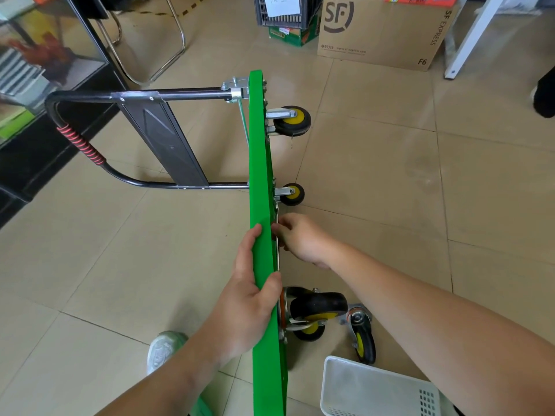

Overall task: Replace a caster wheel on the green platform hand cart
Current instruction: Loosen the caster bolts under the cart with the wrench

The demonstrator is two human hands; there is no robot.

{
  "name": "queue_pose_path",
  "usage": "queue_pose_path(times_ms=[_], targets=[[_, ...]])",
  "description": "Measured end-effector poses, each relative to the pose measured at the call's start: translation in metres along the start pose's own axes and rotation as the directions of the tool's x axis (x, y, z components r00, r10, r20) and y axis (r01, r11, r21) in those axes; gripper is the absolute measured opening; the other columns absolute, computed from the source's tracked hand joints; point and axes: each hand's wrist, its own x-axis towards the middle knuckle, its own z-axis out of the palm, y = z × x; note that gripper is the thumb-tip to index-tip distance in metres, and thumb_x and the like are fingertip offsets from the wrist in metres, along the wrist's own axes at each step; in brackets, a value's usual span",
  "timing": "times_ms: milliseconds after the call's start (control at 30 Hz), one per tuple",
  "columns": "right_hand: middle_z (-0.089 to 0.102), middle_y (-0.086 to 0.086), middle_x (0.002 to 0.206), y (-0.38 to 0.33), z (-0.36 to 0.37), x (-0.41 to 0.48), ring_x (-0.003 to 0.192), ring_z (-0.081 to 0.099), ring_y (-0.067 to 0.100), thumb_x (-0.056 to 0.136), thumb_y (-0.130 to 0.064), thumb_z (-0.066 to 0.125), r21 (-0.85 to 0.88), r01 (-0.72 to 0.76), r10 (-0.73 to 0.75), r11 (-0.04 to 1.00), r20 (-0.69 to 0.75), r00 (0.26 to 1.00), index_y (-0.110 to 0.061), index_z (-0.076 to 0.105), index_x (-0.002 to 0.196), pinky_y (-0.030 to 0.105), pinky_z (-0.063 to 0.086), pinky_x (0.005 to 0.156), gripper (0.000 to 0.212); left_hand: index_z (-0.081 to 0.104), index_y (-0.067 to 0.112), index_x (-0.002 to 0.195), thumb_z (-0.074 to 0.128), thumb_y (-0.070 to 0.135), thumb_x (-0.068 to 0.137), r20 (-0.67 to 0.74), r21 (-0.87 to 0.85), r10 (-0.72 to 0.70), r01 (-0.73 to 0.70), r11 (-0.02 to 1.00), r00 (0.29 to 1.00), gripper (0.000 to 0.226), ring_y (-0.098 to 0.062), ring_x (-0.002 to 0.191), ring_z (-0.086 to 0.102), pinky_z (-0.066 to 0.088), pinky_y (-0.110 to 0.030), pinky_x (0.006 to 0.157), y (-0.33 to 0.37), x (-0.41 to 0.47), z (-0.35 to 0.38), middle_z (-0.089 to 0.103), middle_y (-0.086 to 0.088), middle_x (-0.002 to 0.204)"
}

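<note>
The green platform hand cart [261, 175] stands on one long edge on the tiled floor [390, 190], underside facing right and folding handle [90, 151] lying out to the left. The left hand [252, 283] clamps the upper edge of the deck, fingers over the top face and thumb hooked round the rim, to hold the cart upright. The right hand [300, 238] is at the underside with fingers curled round a slim metal tool [278, 262], apparently a spanner, which lies flat along the deck; its far end reaches toward the mounting plate of the lower far caster [292, 194]. The tool head and the fasteners are too small to make out. Other casters are visibly mounted, including the near caster [318, 304]. A loose caster [362, 337] lies on the floor just beside the near wheels, next to a white plastic basket [375, 385]. The step in hand appears to be work on the plate fasteners of the lower far caster; whether they are being loosened or tightened cannot be determined. The next move calls for seating the tool squarely on a nut and turning it while the left hand resists the torque, so that the cart does not tip or slide.
</note>
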Motion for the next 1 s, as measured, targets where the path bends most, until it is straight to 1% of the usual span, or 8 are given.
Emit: queue_pose_path(times_ms=[100, 200, 333, 400, 500, 567, 767, 1000], targets=[[0.071, 0.005, 0.100, 0.004, 0.000, -0.005, 0.089, 0.064, 0.021, 0.102, -0.036, 0.052, 0.052, 0.049, -0.049, 0.997, -0.005, 0.999, -0.016, 0.069, 0.109, 0.048, 0.054, 0.093, 0.026, 0.011, 0.058, 0.149, 0.050, 0.026, 0.101, 0.010, 0.005, -0.002, 0.001, 1.000, 1.000, 0.069, -0.021, 0.097, 0.070, 0.054, -0.040, 0.096, -0.001, 0.000, 0.000, 0.056, 0.007, 0.141], [0.072, 0.005, 0.098, 0.005, 0.000, -0.008, 0.084, 0.063, 0.016, 0.103, -0.030, 0.053, 0.097, 0.088, -0.086, 0.991, -0.019, 0.996, -0.015, 0.070, 0.109, 0.044, 0.054, 0.090, 0.024, 0.013, 0.056, 0.149, 0.050, 0.034, 0.093, -0.002, -0.016, -0.003, 0.003, 1.000, 1.000, 0.071, -0.025, 0.096, 0.069, 0.055, -0.042, 0.094, -0.001, 0.001, 0.001, 0.059, 0.011, 0.135], [0.071, -0.004, 0.092, 0.009, 0.000, -0.010, 0.071, 0.061, -0.003, 0.104, -0.021, 0.053, 0.187, 0.105, -0.102, 0.977, -0.030, 0.994, -0.013, 0.071, 0.112, 0.020, 0.051, 0.074, 0.021, 0.015, 0.059, 0.147, 0.050, 0.034, 0.091, -0.008, -0.053, -0.037, 0.036, 0.998, 0.999, 0.071, -0.042, 0.095, 0.065, 0.054, -0.054, 0.089, -0.002, 0.001, 0.002, 0.067, 0.001, 0.118], [0.071, -0.004, 0.092, 0.011, 0.000, -0.011, 0.069, 0.061, -0.006, 0.104, -0.018, 0.052, 0.214, 0.100, -0.096, 0.972, -0.032, 0.995, -0.012, 0.071, 0.115, 0.015, 0.049, 0.070, 0.022, 0.015, 0.059, 0.147, 0.050, 0.034, 0.091, -0.012, -0.067, -0.044, 0.043, 0.997, 0.999, 0.071, -0.045, 0.094, 0.064, 0.054, -0.057, 0.087, -0.002, 0.002, 0.002, 0.067, -0.005, 0.115], [0.074, 0.004, 0.102, 0.014, 0.002, -0.011, 0.084, 0.066, 0.007, 0.104, -0.017, 0.052, 0.243, 0.117, -0.111, 0.963, -0.038, 0.993, -0.013, 0.071, 0.116, 0.030, 0.056, 0.083, 0.023, 0.015, 0.061, 0.145, 0.050, 0.033, 0.091, -0.010, -0.077, -0.052, 0.051, 0.996, 0.999, 0.070, -0.046, 0.091, 0.063, 0.054, -0.059, 0.085, -0.001, 0.003, 0.002, 0.066, -0.013, 0.114], [0.075, 0.005, 0.105, 0.015, 0.005, -0.011, 0.091, 0.068, 0.012, 0.104, -0.017, 0.052, 0.254, 0.124, -0.116, 0.959, -0.049, 0.992, -0.014, 0.071, 0.116, 0.037, 0.057, 0.090, 0.023, 0.015, 0.061, 0.145, 0.050, 0.033, 0.090, -0.019, -0.074, -0.052, 0.050, 0.996, 0.998, 0.071, -0.045, 0.090, 0.063, 0.054, -0.059, 0.085, -0.002, 0.003, 0.002, 0.067, -0.011, 0.114], [0.076, -0.003, 0.107, 0.012, 0.008, -0.015, 0.099, 0.069, 0.007, 0.103, -0.016, 0.050, 0.245, 0.178, -0.160, 0.953, -0.089, 0.983, -0.025, 0.071, 0.113, 0.032, 0.053, 0.091, 0.024, 0.016, 0.059, 0.145, 0.051, 0.032, 0.090, -0.026, -0.077, -0.041, 0.039, 0.996, 0.999, 0.070, -0.047, 0.079, 0.059, 0.054, -0.059, 0.077, -0.003, 0.003, 0.003, 0.064, -0.016, 0.109], [0.074, -0.004, 0.106, 0.015, 0.005, -0.026, 0.101, 0.069, 0.014, 0.100, -0.030, 0.053, 0.168, 0.210, -0.190, 0.963, -0.128, 0.974, -0.025, 0.068, 0.120, 0.049, 0.055, 0.095, 0.026, 0.013, 0.053, 0.149, 0.051, 0.028, 0.094, -0.011, -0.055, -0.032, 0.031, 0.998, 0.999, 0.072, -0.042, 0.086, 0.063, 0.055, -0.055, 0.083, -0.004, 0.003, 0.001, 0.063, -0.002, 0.120]])
